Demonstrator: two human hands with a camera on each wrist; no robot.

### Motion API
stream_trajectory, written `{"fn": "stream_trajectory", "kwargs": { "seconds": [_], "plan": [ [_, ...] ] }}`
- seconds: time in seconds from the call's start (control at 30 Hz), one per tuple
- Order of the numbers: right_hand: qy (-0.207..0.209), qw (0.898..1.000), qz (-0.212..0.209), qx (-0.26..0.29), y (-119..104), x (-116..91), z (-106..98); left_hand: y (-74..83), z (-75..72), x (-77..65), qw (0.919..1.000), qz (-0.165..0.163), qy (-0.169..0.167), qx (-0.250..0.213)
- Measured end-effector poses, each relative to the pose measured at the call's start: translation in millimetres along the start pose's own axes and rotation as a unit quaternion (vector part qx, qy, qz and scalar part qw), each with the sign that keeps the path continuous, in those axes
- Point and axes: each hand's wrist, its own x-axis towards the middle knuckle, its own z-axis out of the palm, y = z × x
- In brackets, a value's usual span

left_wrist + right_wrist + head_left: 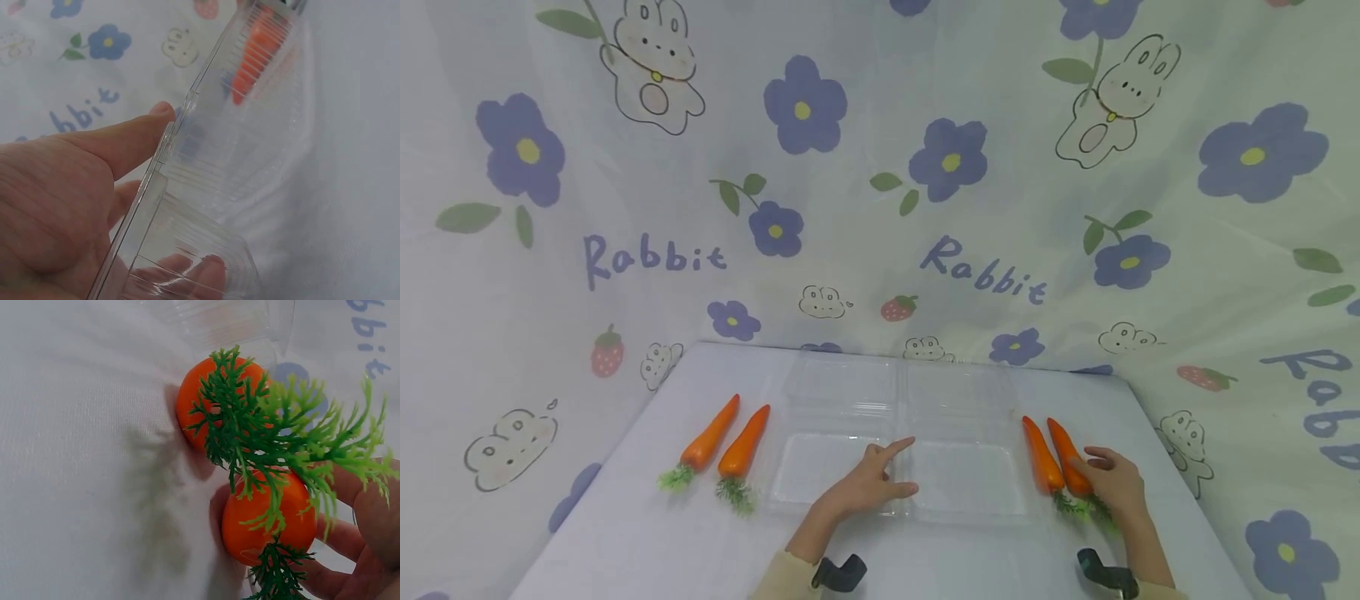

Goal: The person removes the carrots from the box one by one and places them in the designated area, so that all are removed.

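A clear plastic food box (968, 517) with two side-by-side compartments stands mid-table, its raised lids (842, 387) at the back. My left hand (872, 483) is over its middle divide, index finger and thumb stretched to the right. In the left wrist view a fingertip (162, 109) touches the clear rim, and other fingers show through the plastic. To the right of the box lie two orange toy carrots with green tops. My right hand (1116, 479) grips the outer carrot (269, 519) near its leafy end; the inner carrot (1039, 454) lies close beside it.
Two more carrots, an outer one (709, 437) and an inner one (745, 442), lie left of the box with tips pointing away. A patterned cloth (850, 208) with rabbits and flowers hangs behind the white table (640, 542) and along its sides.
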Motion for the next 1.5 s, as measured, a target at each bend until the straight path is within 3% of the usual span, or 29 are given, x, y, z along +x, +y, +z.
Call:
{"fn": "stream_trajectory", "kwargs": {
  "seconds": [0.4, 0.87, 1.03, 1.23, 1.5],
  "plan": [
    [-0.005, 1.0, 0.008, -0.001, 8.5, 7.4, -6.9, 0.6, 8.9, 1.9, 0.9998, -0.008, -0.009, -0.013],
    [-0.005, 1.0, 0.011, -0.006, 3.1, 11.2, -2.9, 2.4, 2.8, 1.9, 0.9999, -0.002, -0.008, 0.011],
    [-0.004, 1.0, -0.008, -0.012, -0.9, 9.4, -4.2, 3.8, -0.2, 0.0, 0.9997, 0.005, -0.009, 0.021],
    [0.025, 0.998, -0.048, -0.023, -13.4, 6.1, -8.8, 5.8, -2.7, -0.3, 0.9988, 0.015, -0.002, 0.047],
    [0.026, 0.993, -0.101, -0.061, -54.1, 4.3, -14.4, 9.7, -10.2, -7.8, 0.9925, 0.003, 0.035, 0.117]
  ]
}}
